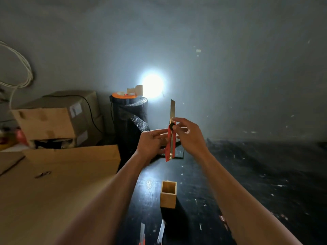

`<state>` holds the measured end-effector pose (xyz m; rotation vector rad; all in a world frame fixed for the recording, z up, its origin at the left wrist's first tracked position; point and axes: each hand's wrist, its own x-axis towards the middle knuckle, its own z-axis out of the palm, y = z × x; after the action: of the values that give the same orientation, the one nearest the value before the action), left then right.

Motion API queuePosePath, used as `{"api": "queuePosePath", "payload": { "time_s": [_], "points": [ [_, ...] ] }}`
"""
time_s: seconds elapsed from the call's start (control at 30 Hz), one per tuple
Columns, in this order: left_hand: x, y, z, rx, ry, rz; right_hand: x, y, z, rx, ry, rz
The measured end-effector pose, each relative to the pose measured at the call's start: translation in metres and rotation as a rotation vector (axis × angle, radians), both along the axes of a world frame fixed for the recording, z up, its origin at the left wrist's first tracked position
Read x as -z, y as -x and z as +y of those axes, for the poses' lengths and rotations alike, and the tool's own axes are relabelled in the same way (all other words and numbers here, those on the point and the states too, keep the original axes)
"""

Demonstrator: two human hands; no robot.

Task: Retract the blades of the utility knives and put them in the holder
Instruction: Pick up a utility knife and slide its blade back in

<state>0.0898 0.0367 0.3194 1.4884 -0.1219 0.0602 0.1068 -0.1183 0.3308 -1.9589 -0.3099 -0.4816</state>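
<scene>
above dark table [247, 174], both hands [152, 142] grip red knife [170, 140], blade out.

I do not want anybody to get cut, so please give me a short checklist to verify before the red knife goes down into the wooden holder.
1. Blade retracted: not ok. The blade stands far out of the red utility knife, pointing up.
2. Firm grip: ok. The left hand holds the body; the right hand is at the black slider knob.
3. Fingers clear of the blade: ok, though one right fingertip is near its base.
4. Wooden holder upright and open: ok. It looks empty.
5. Other knives: not ok. Two blades lie exposed near the bottom edge.
6. Slider lock released: cannot tell.
</scene>
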Motion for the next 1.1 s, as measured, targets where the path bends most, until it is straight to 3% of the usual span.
{"api": "queuePosePath", "payload": {
  "time_s": [0.37, 1.1],
  "points": [
    [-0.03, -0.015, -0.001, -0.008, 0.016, -0.083, -0.032, -0.013, -0.001, -0.003, 0.06, -0.053],
    [-0.034, -0.017, 0.01, -0.022, 0.093, 0.016, 0.011, 0.018, 0.002, -0.01, 0.191, -0.002]
  ]
}}
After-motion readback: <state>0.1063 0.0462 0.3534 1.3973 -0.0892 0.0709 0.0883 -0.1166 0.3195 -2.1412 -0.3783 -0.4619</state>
